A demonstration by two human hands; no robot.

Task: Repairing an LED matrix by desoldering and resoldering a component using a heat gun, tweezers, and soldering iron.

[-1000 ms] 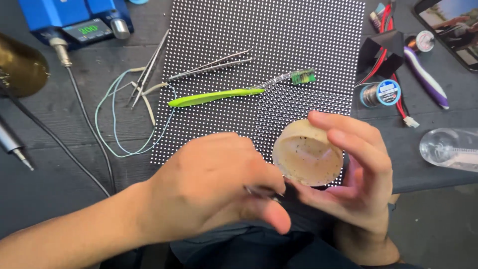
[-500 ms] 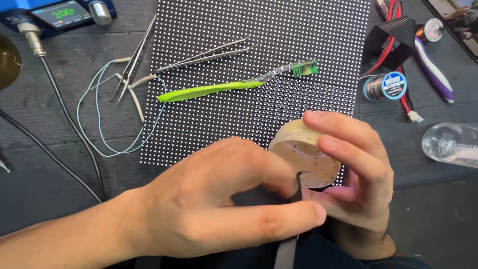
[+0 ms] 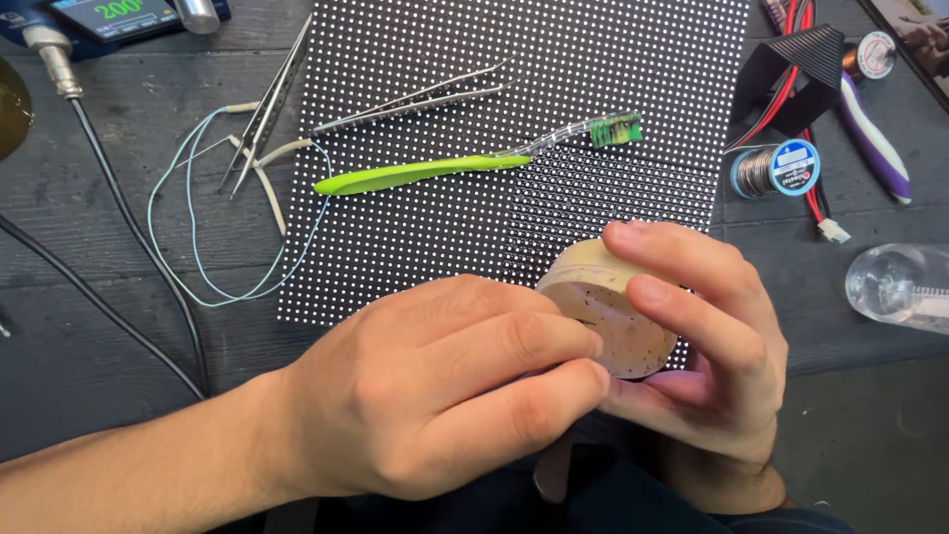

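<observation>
We have the small round tub of beige paste (image 3: 611,314) tipped on its side above the near edge of the black dotted panel (image 3: 514,89), its open mouth facing us and flecked with dark specks. Our right hand (image 3: 707,346) grasps it, fingers curled over the rim and thumb beneath. Our left hand (image 3: 435,396) is pinched closed at the tub's mouth, fingertips touching the rim; whether it holds anything we cannot tell, as the fingers hide it.

We judge the risk to be the tilt: paste could smear onto the panel's fine dots, or the tub could slip from 1 hand's grip. Near by, 2 pairs of tweezers (image 3: 415,99), the green toothbrush (image 3: 425,173) and thin blue wires (image 3: 198,227) lie loose, easily knocked by a forearm. The solder reel (image 3: 776,168) sits further right.
</observation>
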